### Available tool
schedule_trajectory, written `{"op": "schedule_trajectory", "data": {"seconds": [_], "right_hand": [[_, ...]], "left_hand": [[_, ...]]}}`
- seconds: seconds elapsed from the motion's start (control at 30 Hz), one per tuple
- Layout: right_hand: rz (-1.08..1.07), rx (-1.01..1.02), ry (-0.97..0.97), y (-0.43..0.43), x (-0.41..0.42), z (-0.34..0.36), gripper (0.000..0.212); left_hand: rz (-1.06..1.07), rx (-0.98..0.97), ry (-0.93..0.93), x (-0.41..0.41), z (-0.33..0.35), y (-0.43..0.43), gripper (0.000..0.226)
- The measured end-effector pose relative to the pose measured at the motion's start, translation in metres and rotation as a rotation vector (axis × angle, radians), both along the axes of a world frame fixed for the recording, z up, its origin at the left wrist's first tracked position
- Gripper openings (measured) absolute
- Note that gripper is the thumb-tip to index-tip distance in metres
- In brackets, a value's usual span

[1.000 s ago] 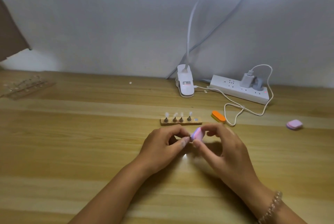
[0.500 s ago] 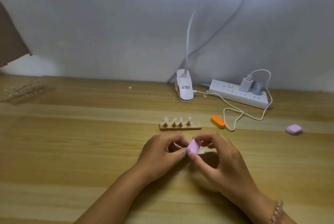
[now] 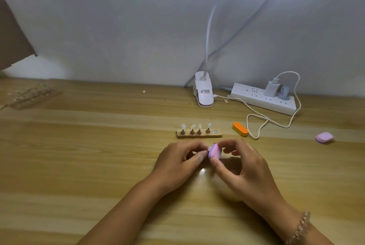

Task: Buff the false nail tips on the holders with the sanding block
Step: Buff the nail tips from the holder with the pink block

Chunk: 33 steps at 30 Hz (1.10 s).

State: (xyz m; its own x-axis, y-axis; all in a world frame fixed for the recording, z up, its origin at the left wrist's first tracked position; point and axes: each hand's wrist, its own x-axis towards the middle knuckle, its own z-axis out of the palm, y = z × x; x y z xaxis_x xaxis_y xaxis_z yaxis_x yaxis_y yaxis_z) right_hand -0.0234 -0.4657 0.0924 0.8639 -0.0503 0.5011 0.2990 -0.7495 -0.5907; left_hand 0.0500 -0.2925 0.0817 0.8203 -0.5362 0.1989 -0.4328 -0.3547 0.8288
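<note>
Buffing looked to be in hand near the bench's [image 3: 79,155] front edge, about midway along it. The right hand [image 3: 246,167] pinched the pink sanding block [image 3: 214,151] between thumb and curled fingers. The left hand [image 3: 177,163], fingers curled, pinched thumb and forefinger at the block's edge — probably on a fifth tip, too small to be sure. Four nail tips [image 3: 192,127] stood on holders in the wooden strip [image 3: 199,136] just behind, its right-end socket bare. Next would come short, light strokes, then reseating. Bare bench lay to the left — an orange block [image 3: 240,129] and a cable [image 3: 256,124] crowded the right.

Left hand [image 3: 180,158], right hand [image 3: 244,165], both pinching
</note>
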Motion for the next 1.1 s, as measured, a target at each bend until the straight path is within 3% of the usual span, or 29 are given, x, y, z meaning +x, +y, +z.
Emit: {"op": "schedule_trajectory", "data": {"seconds": [0.27, 0.4, 0.53, 0.83, 0.93, 1.1], "right_hand": [[-0.01, 0.014, -0.029, -0.0023, -0.0001, -0.0022, 0.032], [0.023, -0.089, -0.112, -0.0003, -0.0014, -0.0037, 0.032], [-0.054, -0.043, -0.112, -0.0033, -0.0001, -0.0038, 0.039], [0.038, -0.164, -0.117, -0.0011, -0.0008, -0.0064, 0.036], [-0.029, -0.112, -0.114, -0.0035, 0.0007, -0.0057, 0.034], [0.037, -0.142, -0.142, -0.0006, -0.0005, -0.0041, 0.024]], "left_hand": [[0.015, -0.008, -0.004, 0.0016, -0.0002, -0.0006, 0.02], [0.011, -0.023, 0.0, 0.0021, -0.0008, -0.0003, 0.016], [0.022, 0.048, -0.057, 0.0011, -0.0015, -0.0008, 0.014], [0.008, 0.09, -0.119, 0.0003, -0.0011, 0.0, 0.018], [0.028, 0.114, -0.125, -0.0003, -0.0009, -0.0004, 0.018], [0.022, 0.124, -0.112, -0.001, 0.0005, -0.0003, 0.019]]}}
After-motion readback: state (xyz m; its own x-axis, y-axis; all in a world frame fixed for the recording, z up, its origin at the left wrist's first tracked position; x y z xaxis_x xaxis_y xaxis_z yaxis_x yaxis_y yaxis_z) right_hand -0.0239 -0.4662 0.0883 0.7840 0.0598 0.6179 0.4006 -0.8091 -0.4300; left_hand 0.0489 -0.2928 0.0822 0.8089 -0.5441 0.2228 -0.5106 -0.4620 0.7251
